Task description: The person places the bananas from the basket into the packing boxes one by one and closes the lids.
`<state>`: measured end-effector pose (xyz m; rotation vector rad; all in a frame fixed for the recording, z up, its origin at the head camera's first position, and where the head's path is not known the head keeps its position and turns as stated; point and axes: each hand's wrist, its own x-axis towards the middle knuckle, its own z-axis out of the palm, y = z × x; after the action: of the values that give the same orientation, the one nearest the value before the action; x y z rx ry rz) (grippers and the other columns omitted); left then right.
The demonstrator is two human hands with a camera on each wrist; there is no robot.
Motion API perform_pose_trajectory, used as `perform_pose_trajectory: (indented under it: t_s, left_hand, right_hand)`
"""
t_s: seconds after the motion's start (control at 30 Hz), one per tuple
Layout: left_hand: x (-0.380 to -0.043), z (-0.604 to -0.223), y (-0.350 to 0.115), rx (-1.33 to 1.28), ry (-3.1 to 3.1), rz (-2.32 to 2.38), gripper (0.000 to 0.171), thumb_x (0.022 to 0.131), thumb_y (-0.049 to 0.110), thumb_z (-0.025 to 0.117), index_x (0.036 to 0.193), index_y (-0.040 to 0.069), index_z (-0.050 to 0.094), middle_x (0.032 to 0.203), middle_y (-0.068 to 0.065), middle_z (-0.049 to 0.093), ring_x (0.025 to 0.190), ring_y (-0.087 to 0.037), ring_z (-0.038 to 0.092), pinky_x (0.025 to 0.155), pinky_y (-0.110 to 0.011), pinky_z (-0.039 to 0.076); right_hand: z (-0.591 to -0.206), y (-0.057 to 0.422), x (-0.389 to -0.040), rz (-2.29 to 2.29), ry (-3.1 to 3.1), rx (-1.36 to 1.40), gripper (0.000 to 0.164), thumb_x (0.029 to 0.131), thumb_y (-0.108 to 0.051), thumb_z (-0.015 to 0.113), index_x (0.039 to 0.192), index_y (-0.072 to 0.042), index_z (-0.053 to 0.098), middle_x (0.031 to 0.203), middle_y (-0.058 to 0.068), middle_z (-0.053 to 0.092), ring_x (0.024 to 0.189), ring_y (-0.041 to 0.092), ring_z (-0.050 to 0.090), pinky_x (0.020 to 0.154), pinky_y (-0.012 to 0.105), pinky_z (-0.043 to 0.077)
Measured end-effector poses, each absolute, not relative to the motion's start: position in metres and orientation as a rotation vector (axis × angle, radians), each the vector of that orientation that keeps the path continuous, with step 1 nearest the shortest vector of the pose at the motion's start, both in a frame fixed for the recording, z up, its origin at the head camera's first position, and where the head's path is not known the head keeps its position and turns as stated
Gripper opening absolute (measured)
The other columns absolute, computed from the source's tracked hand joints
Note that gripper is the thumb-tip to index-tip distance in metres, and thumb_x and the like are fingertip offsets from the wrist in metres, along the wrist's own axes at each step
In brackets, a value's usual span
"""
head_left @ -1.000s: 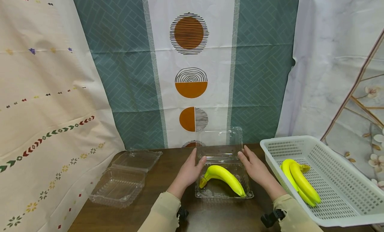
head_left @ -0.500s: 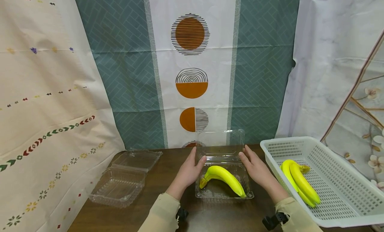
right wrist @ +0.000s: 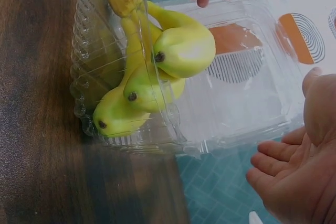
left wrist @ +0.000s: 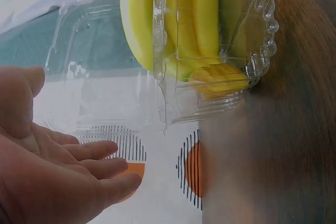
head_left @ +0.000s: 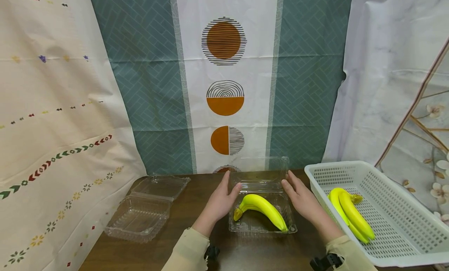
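A bunch of bananas (head_left: 264,209) lies in the base of a clear plastic clamshell container (head_left: 261,229), its stem toward the left. Hinged at the far side, the container's see-through lid (head_left: 261,171) stands raised and leans back. My left hand (head_left: 219,201) is by the lid's left side, fingers extended and thumb apart, with nothing in its grasp. On the opposite side my right hand (head_left: 299,197) has its fingers loosely extended at the lid's right edge. In the right wrist view, three banana tips (right wrist: 131,97) face the camera through the clear wall.
A second clear clamshell container (head_left: 138,218) sits with its lid back at the table's left. To the right, a white perforated basket (head_left: 396,224) holds another bunch of bananas (head_left: 354,214). Patterned cloth (head_left: 224,68) hangs behind the brown table (head_left: 245,255).
The raised lid has tilted farther back, its top edge dropping lower. My right hand has shifted slightly right; my left hand has barely moved.
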<state>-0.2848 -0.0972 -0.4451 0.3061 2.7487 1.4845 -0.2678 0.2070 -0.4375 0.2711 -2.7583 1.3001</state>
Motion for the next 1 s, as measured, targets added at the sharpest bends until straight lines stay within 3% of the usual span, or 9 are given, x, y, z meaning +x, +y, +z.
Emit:
perform_pose_trajectory:
  t_s: [0.3,0.73,1.0]
  left_hand:
    - [-0.278,-0.439,-0.099,0.301,2.746,1.492,0.094,0.110,0.065,0.055,0.179,0.016,0.014,0.178,-0.018,0.032,0.159,-0.047,0.037,0.122,-0.074,0.032]
    - [-0.272,-0.439,-0.104,0.307,2.742,1.508,0.092,0.109,0.067,0.057,0.179,0.022,0.017,0.174,-0.016,0.041,0.154,-0.049,0.045,0.119,-0.077,0.035]
    - [-0.265,-0.438,-0.107,0.348,2.793,1.492,0.083,0.112,0.056,0.059,0.176,0.014,0.026,0.174,-0.019,0.040,0.157,-0.047,0.041,0.122,-0.073,0.033]
  right_hand:
    - [-0.437,0.209,-0.263,1.302,-2.727,0.303,0.085,0.119,-0.055,0.041,0.175,0.003,0.014,0.175,0.030,0.030,0.159,0.052,0.032,0.125,0.071,0.029]
    - [-0.436,0.211,-0.252,1.311,-2.689,0.330,0.079,0.120,-0.047,0.045,0.174,0.004,0.019,0.172,0.032,0.034,0.157,0.053,0.037,0.123,0.071,0.033]
    - [-0.440,0.213,-0.245,1.309,-2.640,0.355,0.070,0.121,-0.040,0.047,0.172,0.004,0.027,0.167,0.034,0.042,0.153,0.054,0.042,0.120,0.072,0.037]
